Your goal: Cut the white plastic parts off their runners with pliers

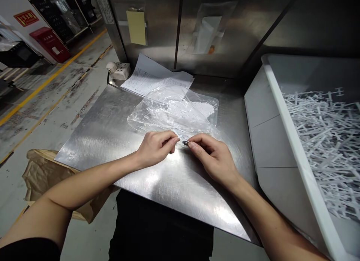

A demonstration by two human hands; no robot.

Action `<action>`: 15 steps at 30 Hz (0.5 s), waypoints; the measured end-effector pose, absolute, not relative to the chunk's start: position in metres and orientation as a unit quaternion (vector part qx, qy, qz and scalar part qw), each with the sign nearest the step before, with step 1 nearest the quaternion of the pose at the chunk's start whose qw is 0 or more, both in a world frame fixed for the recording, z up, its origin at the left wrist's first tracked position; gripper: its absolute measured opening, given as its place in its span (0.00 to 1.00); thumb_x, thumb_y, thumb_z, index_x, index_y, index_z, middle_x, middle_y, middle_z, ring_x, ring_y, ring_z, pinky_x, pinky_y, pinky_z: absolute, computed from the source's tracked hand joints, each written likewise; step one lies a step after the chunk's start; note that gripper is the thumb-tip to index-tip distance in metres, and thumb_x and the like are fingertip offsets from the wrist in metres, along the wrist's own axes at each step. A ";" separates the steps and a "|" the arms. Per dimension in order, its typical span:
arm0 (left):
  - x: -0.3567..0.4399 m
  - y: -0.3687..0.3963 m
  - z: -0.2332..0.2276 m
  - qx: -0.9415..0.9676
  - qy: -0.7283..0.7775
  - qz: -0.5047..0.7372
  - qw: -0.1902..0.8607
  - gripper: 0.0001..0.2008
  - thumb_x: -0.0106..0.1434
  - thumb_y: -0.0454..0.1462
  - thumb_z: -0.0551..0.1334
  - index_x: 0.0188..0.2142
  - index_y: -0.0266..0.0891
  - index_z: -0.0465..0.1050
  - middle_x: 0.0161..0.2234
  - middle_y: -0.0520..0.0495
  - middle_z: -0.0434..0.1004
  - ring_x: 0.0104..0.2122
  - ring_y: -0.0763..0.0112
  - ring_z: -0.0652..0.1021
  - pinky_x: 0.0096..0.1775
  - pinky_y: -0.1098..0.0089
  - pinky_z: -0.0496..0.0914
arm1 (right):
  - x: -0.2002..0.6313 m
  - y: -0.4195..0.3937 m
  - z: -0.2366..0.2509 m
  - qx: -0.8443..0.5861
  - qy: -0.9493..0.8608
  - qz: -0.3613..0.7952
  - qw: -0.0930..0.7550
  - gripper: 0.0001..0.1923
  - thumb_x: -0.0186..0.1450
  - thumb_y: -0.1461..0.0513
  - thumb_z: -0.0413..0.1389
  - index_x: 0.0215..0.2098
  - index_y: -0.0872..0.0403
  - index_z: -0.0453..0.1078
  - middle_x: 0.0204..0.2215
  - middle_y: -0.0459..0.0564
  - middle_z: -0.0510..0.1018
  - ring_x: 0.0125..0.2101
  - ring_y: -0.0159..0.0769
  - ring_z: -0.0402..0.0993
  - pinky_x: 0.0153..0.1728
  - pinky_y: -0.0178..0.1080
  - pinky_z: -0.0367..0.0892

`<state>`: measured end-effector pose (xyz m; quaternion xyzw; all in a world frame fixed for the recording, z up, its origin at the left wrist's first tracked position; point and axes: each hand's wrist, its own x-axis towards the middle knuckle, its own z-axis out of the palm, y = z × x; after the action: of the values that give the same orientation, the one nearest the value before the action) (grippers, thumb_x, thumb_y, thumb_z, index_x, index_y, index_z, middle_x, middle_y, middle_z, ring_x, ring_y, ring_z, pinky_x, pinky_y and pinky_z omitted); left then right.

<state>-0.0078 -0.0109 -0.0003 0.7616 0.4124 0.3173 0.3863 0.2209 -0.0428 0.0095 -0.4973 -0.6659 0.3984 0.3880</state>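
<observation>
A clear plastic bag point(174, 111) holding small white pieces lies on the steel table point(107, 126). My left hand point(156, 146) pinches the bag's near edge with thumb and fingers. My right hand point(213, 156) meets it fingertip to fingertip, gripping a small dark piece point(185, 142) at the same edge. Both hands rest low on the table, just in front of the bag.
A large white bin point(284, 114) full of white plastic runners point(326, 141) stands at the right. Printed papers point(152, 77) and a power strip point(119, 69) lie at the back. A brown paper bag point(42, 171) sits on the floor at the left.
</observation>
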 end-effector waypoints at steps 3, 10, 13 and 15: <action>-0.006 -0.012 0.000 0.753 0.439 0.298 0.390 0.15 0.78 0.41 0.61 0.35 0.39 0.79 0.25 0.54 0.79 0.25 0.75 0.76 0.34 0.72 0.66 | 0.219 -0.042 0.008 -0.509 -0.644 0.420 0.386 0.13 0.75 0.54 0.61 0.35 0.52 0.78 0.28 0.46 0.78 0.29 0.35 0.70 0.30 0.38 0.63; -0.005 -0.010 0.003 0.759 0.463 0.269 0.371 0.14 0.77 0.42 0.61 0.36 0.39 0.80 0.24 0.55 0.76 0.25 0.74 0.74 0.32 0.72 0.64 | 0.218 -0.042 0.004 -0.507 -0.594 0.480 0.400 0.16 0.74 0.50 0.62 0.34 0.52 0.76 0.24 0.44 0.71 0.25 0.33 0.63 0.25 0.37 0.58; -0.006 -0.009 0.003 0.761 0.455 0.272 0.375 0.14 0.78 0.42 0.61 0.38 0.39 0.80 0.25 0.55 0.76 0.26 0.74 0.74 0.32 0.72 0.64 | 0.217 -0.042 0.003 -0.497 -0.559 0.513 0.421 0.18 0.74 0.47 0.63 0.35 0.52 0.75 0.23 0.42 0.69 0.23 0.31 0.60 0.22 0.36 0.55; -0.007 -0.009 0.002 0.762 0.436 0.283 0.386 0.14 0.78 0.42 0.60 0.37 0.39 0.79 0.25 0.55 0.77 0.26 0.74 0.75 0.33 0.72 0.65 | 0.216 -0.043 0.003 -0.492 -0.542 0.517 0.444 0.19 0.74 0.46 0.63 0.36 0.52 0.74 0.22 0.42 0.68 0.21 0.31 0.60 0.21 0.36 0.55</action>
<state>-0.0071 -0.0091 0.0025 0.7621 0.4361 0.2834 0.3855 0.2165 -0.0427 0.0027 -0.4915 -0.5423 0.5170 0.4438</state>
